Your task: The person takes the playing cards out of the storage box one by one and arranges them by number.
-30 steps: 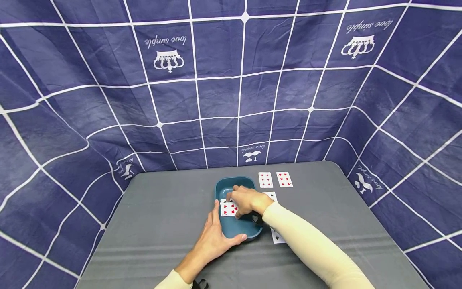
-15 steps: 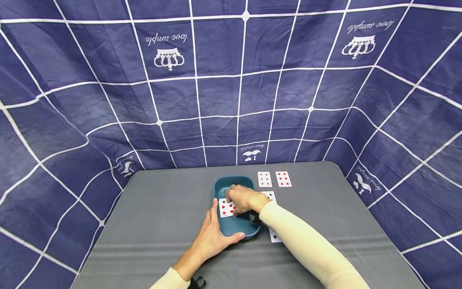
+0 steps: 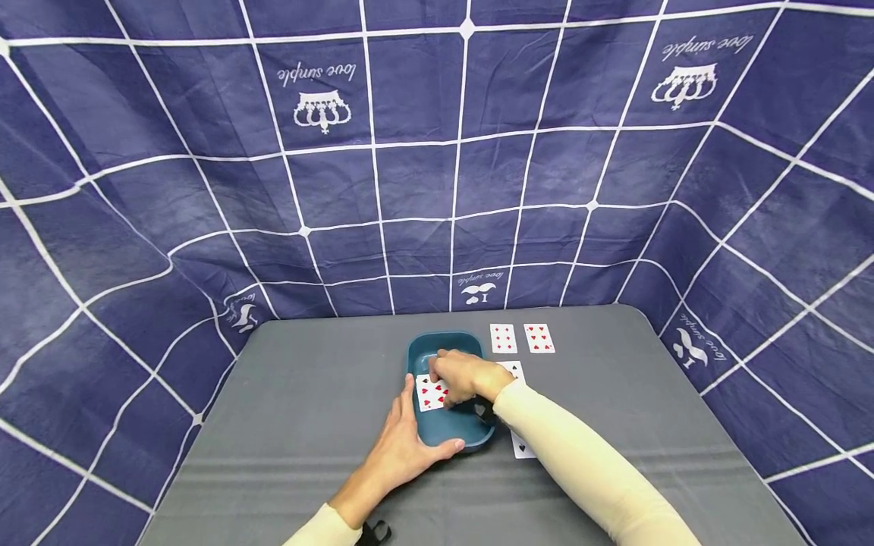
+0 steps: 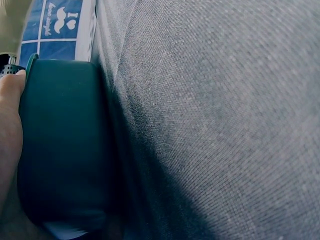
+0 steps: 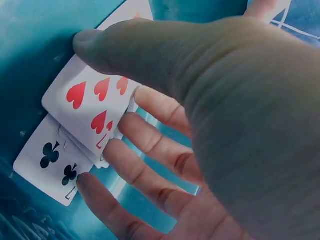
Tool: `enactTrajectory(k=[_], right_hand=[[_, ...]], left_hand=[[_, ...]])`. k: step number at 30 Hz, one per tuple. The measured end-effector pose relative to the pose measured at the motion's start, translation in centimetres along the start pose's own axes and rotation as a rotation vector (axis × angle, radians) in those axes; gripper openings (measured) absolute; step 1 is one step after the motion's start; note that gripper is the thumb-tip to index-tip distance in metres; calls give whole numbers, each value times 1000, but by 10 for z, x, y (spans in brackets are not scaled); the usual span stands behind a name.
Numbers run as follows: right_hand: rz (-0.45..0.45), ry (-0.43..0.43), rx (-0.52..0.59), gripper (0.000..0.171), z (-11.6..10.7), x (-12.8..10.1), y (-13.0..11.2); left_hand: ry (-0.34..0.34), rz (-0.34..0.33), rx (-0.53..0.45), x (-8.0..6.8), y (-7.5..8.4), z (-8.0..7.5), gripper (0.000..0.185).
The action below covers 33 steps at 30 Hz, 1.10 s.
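Observation:
A dark teal tray (image 3: pixel 447 436) with raised sides sits on the grey table. At its near left corner my left hand (image 3: pixel 403 449) holds it, the index finger along the left side and the thumb on the near rim. In the left wrist view the outer wall (image 4: pixel 65 135) shows beside the thumb. Inside the tray, my right hand (image 3: pixel 464 375) grips a small overlapping stack of playing cards. A hearts card (image 5: pixel 90 112) lies uppermost, and a clubs card (image 5: pixel 35 165) pokes out from under it. Thumb and fingers are at opposite edges of the stack; the hand hides part of it.
Beyond the tray to the right lie a diamonds card (image 3: pixel 504 339) and a hearts card (image 3: pixel 539 339). Two spades cards, one farther (image 3: pixel 512 370) and one nearer (image 3: pixel 523 446), are partly hidden by the right arm. A blue checked cloth (image 3: pixel 410 182) hangs behind the table.
The card stack has turned slightly within the tray under my right hand, which covers a bit more of it. My left hand keeps its hold on the tray.

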State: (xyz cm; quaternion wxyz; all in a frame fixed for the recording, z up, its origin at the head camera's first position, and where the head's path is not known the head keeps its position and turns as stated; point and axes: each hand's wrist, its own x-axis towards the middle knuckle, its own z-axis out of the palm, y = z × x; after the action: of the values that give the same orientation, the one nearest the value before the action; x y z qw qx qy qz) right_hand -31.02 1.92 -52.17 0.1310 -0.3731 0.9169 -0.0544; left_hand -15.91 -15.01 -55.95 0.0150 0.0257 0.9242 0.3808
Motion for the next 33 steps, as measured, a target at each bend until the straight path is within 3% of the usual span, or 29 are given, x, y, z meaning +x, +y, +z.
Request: enactTrajectory(k=[14, 24, 33], right_hand=[[0, 27, 29, 49, -16, -14, -2], [-30, 130, 124, 50, -18, -29, 2], [-84, 202, 185, 60, -28, -48, 3]], left_hand=[[-10, -2, -11, 3, 2, -2, 157], [-17, -9, -5, 1, 2, -1, 157], [-10, -16, 3, 0, 2, 0, 157]])
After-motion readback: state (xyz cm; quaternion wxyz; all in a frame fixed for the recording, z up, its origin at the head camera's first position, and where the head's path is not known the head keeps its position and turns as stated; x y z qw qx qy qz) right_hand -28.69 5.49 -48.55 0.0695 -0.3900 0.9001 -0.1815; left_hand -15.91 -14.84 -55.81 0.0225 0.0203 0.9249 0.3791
